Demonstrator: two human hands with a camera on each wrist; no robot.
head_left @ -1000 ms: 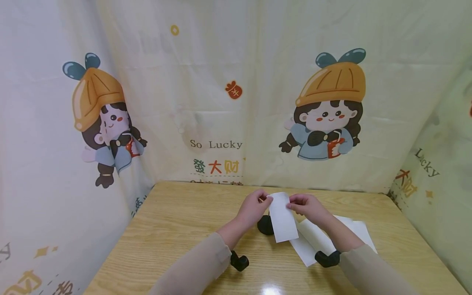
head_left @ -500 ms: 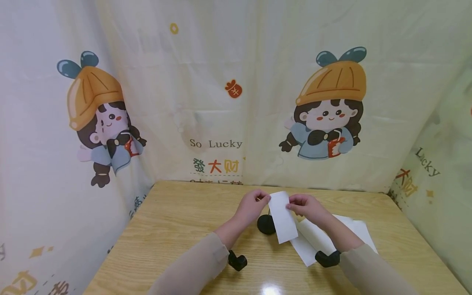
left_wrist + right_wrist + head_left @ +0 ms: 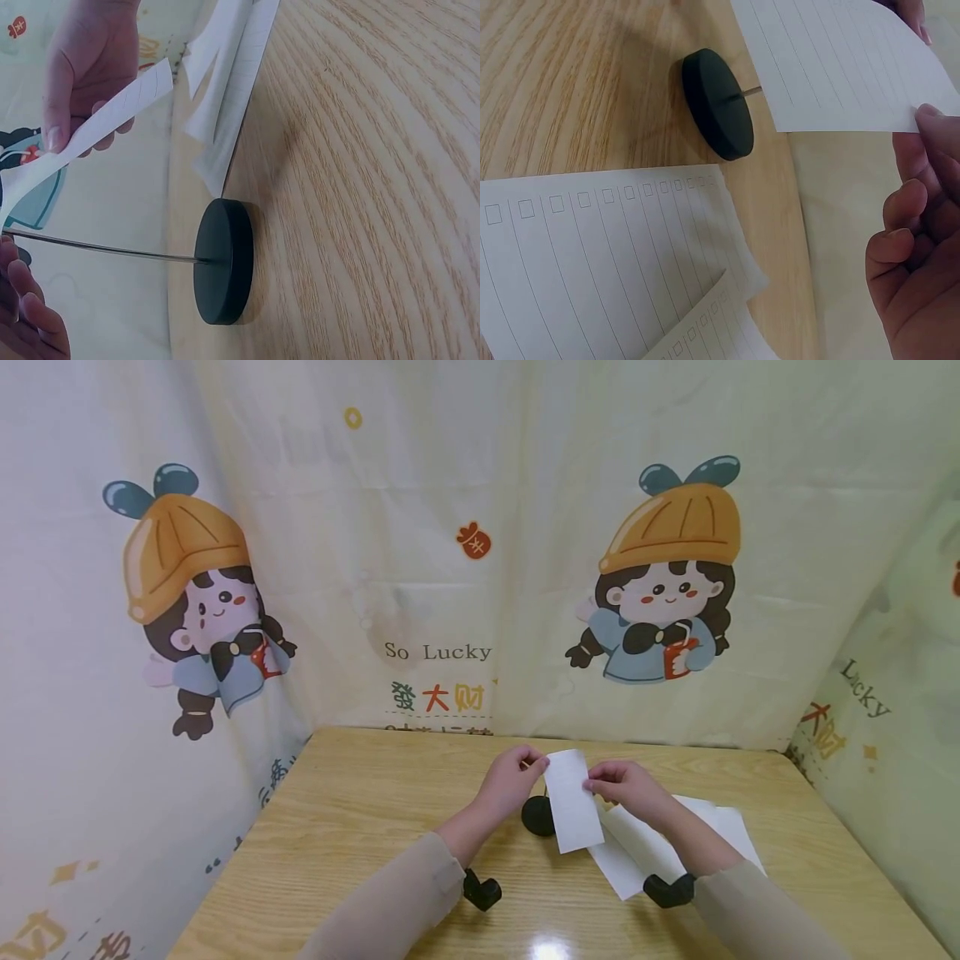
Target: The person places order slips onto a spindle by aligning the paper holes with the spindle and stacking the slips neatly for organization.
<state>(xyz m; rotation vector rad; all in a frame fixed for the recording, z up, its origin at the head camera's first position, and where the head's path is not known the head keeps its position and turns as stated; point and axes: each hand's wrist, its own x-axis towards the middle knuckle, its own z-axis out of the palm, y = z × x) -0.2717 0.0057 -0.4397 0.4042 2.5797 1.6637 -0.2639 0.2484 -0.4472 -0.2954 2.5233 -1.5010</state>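
Observation:
A white ruled paper slip [image 3: 574, 806] hangs above the table between the two hands. My right hand [image 3: 633, 789] pinches its right edge with thumb and index finger; the other fingers are curled in the right wrist view. Near the slip's upper left corner, my left hand [image 3: 510, 783] has thumb and fingertips together at the top of a memo clip stand. That stand has a round black base [image 3: 223, 262] on the table and a thin metal rod [image 3: 112, 249]. The clip at the rod's top is hidden by the left fingers and the slip.
Several ruled sheets [image 3: 592, 255] with small printed boxes lie loosely overlapped on the wooden table [image 3: 375, 827], under and beside the right forearm. A printed curtain [image 3: 435, 568] stands behind the table's far edge. Both wrists carry black camera mounts [image 3: 482, 891].
The left hand has drawn slightly left, showing more of the slip's upper left corner. The slip has swung a little; the right hand's pinch on it is kept. The stand and sheets stay put.

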